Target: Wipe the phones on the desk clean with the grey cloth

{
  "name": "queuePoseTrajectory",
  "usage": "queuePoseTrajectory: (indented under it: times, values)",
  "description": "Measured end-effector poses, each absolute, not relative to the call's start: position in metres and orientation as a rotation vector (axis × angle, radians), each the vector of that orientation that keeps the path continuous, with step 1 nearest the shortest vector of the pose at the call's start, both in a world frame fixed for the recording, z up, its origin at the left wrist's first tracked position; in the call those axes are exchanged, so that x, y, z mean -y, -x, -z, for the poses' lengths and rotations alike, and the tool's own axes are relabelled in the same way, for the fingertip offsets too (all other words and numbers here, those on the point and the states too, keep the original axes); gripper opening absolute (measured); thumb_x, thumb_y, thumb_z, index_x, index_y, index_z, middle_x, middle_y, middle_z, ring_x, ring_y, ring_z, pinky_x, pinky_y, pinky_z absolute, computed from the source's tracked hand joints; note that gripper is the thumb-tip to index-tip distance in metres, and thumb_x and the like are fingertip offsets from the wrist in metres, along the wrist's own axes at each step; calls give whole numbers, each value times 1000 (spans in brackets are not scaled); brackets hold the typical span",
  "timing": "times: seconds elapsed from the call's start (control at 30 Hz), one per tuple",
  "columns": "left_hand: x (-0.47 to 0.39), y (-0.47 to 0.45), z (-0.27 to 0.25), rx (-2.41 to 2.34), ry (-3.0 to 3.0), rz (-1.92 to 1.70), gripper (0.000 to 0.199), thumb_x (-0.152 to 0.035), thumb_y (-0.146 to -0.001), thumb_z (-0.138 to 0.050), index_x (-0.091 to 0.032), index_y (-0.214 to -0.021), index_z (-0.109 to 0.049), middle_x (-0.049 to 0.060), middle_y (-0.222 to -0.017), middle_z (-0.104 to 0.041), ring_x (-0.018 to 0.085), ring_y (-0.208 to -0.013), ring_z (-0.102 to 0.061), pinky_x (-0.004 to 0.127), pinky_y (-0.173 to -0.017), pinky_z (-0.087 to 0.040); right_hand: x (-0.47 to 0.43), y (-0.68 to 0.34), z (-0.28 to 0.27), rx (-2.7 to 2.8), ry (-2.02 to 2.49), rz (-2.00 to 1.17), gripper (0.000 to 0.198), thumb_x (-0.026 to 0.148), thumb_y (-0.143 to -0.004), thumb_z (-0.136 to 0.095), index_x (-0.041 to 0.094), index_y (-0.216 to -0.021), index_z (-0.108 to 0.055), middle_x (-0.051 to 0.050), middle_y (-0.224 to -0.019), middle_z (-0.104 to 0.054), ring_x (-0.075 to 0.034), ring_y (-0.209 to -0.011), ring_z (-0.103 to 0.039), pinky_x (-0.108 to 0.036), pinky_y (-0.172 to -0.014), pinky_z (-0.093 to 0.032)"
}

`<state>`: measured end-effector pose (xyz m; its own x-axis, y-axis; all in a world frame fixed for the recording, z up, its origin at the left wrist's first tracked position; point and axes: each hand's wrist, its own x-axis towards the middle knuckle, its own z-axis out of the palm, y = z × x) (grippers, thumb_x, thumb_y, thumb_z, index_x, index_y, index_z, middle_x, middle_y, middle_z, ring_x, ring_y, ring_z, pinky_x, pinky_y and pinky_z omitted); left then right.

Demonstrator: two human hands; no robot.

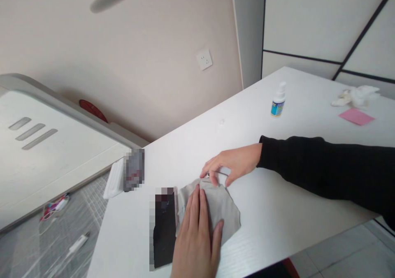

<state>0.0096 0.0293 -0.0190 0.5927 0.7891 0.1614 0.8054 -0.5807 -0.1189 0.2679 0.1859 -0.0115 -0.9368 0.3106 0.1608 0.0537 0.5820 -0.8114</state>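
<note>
A grey cloth (226, 214) lies spread over part of a dark, glossy flat device (165, 232) that looks like a tablet, with its left part showing and blurred at the edge. My left hand (196, 237) rests flat on the cloth, fingers stretched out and pressing down. At the far edge of the cloth, my right hand (230, 163) has bent fingers and thumb around the device's rim, where a small dark round spot shows. The cloth hides most of what lies under it.
Farther back on the white table (247, 126) stands a small spray bottle (278, 101). Crumpled white tissue (359, 96) and a pink paper (357, 116) lie at the far right. A blurred phone-like object (133, 169) and a white stack (114, 179) sit at the left edge.
</note>
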Motion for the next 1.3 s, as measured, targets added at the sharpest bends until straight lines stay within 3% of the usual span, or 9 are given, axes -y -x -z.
queuePoseTrajectory:
  times: [0.1,0.17,0.27,0.37,0.67,0.83,0.97,1.2,1.3]
  values:
    - [-35,-15,15,1435,2661,212,77,-40,-104,-50,-17,-166,-10,21,-158,-46,37,-143,-49,58,-107,-54,-188,-269,14,2494,317,-1280,42,23,-85,-80,19,-124,-63,-12,-145,-60,-23,-133,-58,-35,-114,-41]
    - [-39,-17,11,1496,2702,252,77,-40,-104,-51,-21,-166,-10,20,-154,-50,37,-140,-52,60,-108,-53,-191,-272,15,2487,374,-1207,61,29,-81,-86,16,-134,-57,-16,-146,-58,-27,-138,-53,-40,-118,-37]
    - [-43,-16,7,1564,2747,302,76,-39,-103,-52,-23,-166,-12,18,-151,-52,36,-139,-52,61,-108,-52,-195,-276,15,2572,459,-970,76,42,-72,-93,12,-134,-60,-23,-152,-51,-34,-144,-44,-46,-122,-31]
    - [-43,-16,8,1613,2751,317,73,-39,-103,-52,-25,-165,-15,17,-151,-52,35,-139,-52,60,-108,-52,-198,-277,16,2643,422,-854,71,44,-72,-94,13,-129,-64,-22,-150,-53,-34,-143,-44,-46,-121,-33]
    - [-46,-18,10,1657,2621,335,73,-50,-95,-64,-18,-155,-35,17,-135,-58,40,-129,-56,62,-102,-55,-193,-275,16,2596,410,-977,67,41,-61,-97,16,-110,-59,-18,-132,-59,-30,-127,-51,-40,-113,-39]
    - [-55,-18,9,1729,2722,417,66,-43,-85,-75,-16,-138,-47,15,-121,-63,34,-111,-66,55,-93,-59,-189,-273,10,2611,478,-1026,72,41,-59,-97,16,-114,-57,-10,-116,-63,-27,-112,-57,-36,-101,-45]
    - [-54,-21,4,1931,2725,376,68,-45,-79,-78,-17,-133,-49,14,-115,-69,34,-104,-70,51,-87,-59,-187,-274,4,2512,645,-1315,81,42,-61,-96,16,-126,-54,-5,-110,-66,-22,-102,-62,-29,-87,-48]
    - [-54,-34,-16,2352,2746,146,36,-51,-89,-70,-26,-113,-58,3,-92,-74,29,-86,-72,38,-72,-51,-186,-276,-6,2474,642,-1516,45,41,-69,-91,19,-102,-69,1,-90,-73,-17,-84,-65,-27,-76,-46]
    - [-57,-31,-18,2396,2690,200,38,-55,-88,-69,-26,-111,-59,2,-86,-74,28,-80,-71,36,-69,-47,-184,-274,-9,2398,635,-1552,42,34,-74,-89,18,-106,-67,0,-93,-73,-16,-84,-66,-27,-77,-49]
